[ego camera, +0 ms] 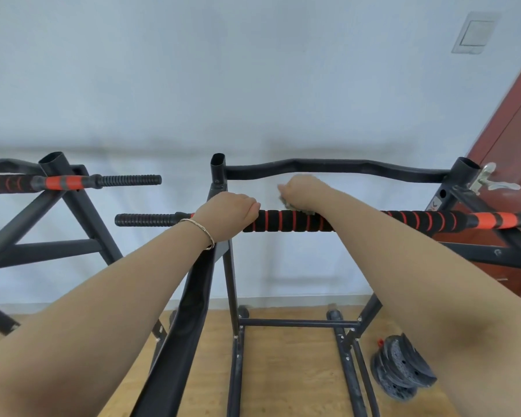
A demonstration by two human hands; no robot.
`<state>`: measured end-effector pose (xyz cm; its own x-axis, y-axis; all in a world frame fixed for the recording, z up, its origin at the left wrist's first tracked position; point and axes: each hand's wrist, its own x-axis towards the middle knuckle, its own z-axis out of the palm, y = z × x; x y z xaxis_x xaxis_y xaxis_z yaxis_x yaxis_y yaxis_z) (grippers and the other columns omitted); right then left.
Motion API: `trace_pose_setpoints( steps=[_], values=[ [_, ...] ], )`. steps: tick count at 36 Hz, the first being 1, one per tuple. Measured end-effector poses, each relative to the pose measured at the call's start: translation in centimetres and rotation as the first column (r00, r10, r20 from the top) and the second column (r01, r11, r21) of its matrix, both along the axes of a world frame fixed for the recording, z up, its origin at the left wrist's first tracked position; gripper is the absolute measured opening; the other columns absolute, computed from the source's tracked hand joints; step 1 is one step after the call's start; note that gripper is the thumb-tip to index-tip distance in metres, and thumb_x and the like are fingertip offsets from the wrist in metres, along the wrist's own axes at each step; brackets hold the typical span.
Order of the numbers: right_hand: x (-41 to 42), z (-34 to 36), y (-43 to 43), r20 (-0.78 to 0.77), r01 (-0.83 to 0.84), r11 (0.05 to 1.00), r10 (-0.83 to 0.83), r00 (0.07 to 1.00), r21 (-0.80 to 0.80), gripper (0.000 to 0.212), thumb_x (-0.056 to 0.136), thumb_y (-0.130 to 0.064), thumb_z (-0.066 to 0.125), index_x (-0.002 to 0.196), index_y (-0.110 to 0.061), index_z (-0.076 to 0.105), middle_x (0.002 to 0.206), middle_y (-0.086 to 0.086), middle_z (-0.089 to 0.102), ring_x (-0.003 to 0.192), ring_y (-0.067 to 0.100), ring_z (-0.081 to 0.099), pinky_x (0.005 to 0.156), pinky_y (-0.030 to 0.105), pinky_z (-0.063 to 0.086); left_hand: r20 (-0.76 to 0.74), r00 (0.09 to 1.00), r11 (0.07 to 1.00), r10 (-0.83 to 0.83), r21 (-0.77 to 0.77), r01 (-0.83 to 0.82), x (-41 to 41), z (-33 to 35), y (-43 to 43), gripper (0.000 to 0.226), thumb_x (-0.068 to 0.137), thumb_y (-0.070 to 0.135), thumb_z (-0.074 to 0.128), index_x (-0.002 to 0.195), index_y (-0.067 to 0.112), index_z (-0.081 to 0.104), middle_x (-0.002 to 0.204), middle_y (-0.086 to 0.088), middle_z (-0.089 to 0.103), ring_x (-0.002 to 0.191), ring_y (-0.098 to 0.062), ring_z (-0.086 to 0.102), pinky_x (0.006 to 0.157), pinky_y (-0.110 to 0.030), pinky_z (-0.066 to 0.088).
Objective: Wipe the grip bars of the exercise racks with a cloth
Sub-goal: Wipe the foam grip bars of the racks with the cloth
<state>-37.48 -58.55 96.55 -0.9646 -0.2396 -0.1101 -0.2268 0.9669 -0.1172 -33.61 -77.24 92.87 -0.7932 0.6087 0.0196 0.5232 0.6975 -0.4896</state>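
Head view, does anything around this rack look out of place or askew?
Only the weight plates on the floor by the rack: they lie fanned and tilted, not stacked flat. The grip bar looks straight.

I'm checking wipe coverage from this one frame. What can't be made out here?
Head view:
cloth: mostly hidden under the right hand; only a crumpled edge shows.
grip bar: right end cut by the frame edge, a stretch behind the right forearm.
left hand: fingertips hidden behind the bar.
second bar: cut off at the left edge.
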Motion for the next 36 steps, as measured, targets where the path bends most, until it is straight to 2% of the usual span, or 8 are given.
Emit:
trace_pose_setpoints(
  steps=[5,9,13,16,18,21,25,36],
  values=[
    [1.9,-1.9,2.4,-0.482,-0.059,0.931,-0.131,0.866,-0.360,0.043,0.103,-0.039,0.037,0.093,-0.006,0.063,0.077,0.014,0.065,0.067,0.031,0.060,0.064,0.039,0.049,0.052,0.999,0.999,0.000,0.052,-0.002,-0.6,0.0,0.0,0.019,0.088,0.004,0.053,0.105,0.010,0.045,0.085,-0.001,0.042,0.075,-0.020,0.047,0.065,-0.030,0.044],
    [4.7,-5.3,2.2,-0.513,-0.230,0.961,0.120,0.850,-0.157,0.032,0.067,-0.012,0.081,0.093,-0.007,0.064,0.063,0.003,0.053,0.045,0.024,0.043,0.043,0.023,0.032,0.084,0.996,0.998,0.007,0.062,-0.013,-0.7,0.2,0.0,0.019,0.088,0.006,0.055,0.103,0.011,0.045,0.084,-0.002,0.047,0.075,-0.021,0.050,0.073,-0.034,0.053],
    [5.1,-6.4,2.7,-0.707,-0.245,0.969,0.148,0.692,-0.038,0.040,0.098,-0.049,0.047,0.090,-0.015,0.066,0.060,-0.003,0.056,0.044,0.020,0.046,0.046,0.023,0.026,0.069,0.997,0.997,0.032,0.064,-0.036,-0.5,0.2,0.1,0.019,0.089,0.008,0.055,0.106,0.011,0.047,0.095,-0.005,0.057,0.076,-0.021,0.049,0.073,-0.035,0.053],
    [4.7,-6.4,2.7,-0.748,-0.277,0.961,0.192,0.636,0.010,0.043,0.103,-0.041,0.040,0.081,-0.013,0.064,0.055,-0.001,0.052,0.040,0.020,0.043,0.043,0.023,0.026,0.064,0.997,0.997,0.044,0.066,-0.048,-0.2,0.2,0.2,0.022,0.090,0.009,0.055,0.110,0.011,0.048,0.098,-0.005,0.058,0.077,-0.020,0.048,0.075,-0.034,0.052],
    [4.0,-6.8,2.7,-0.724,-0.246,0.957,0.278,0.631,0.154,0.044,0.105,-0.028,0.028,0.084,-0.012,0.064,0.058,0.000,0.050,0.042,0.020,0.044,0.043,0.023,0.026,0.041,0.998,0.998,0.040,0.051,-0.042,0.1,0.2,0.3,0.025,0.090,0.010,0.055,0.113,0.010,0.047,0.099,-0.005,0.058,0.079,-0.021,0.052,0.074,-0.034,0.051],
    [3.8,-6.2,2.2,-0.632,-0.166,0.968,0.249,0.734,0.189,0.006,0.086,-0.017,0.063,0.085,-0.012,0.060,0.058,0.000,0.043,0.041,0.019,0.039,0.044,0.022,0.025,0.007,0.999,0.999,0.043,0.008,-0.043,0.3,0.1,0.2,0.024,0.090,0.009,0.052,0.113,0.010,0.047,0.098,-0.005,0.058,0.079,-0.024,0.057,0.071,-0.035,0.051],
    [3.3,-4.5,1.3,-0.469,-0.111,0.977,0.184,0.864,0.180,0.022,0.084,-0.014,0.067,0.103,-0.008,0.057,0.067,0.002,0.039,0.053,0.024,0.041,0.049,0.027,0.031,-0.009,0.999,0.999,0.039,-0.020,-0.039,0.4,0.4,0.3,0.023,0.092,0.013,0.053,0.113,0.011,0.048,0.092,-0.004,0.059,0.075,-0.022,0.058,0.069,-0.035,0.053],
    [0.9,-0.1,6.1,-0.105,0.137,0.911,-0.191,0.976,-0.389,0.051,0.107,-0.040,0.030,0.086,-0.004,0.060,0.081,0.012,0.065,0.072,0.027,0.058,0.068,0.035,0.045,-0.042,0.999,1.000,-0.021,0.000,0.021,1.0,0.0,0.1,0.013,0.091,0.010,0.051,0.093,0.016,0.040,0.077,0.000,0.048,0.068,-0.020,0.051,0.058,-0.027,0.035]
  ],
)
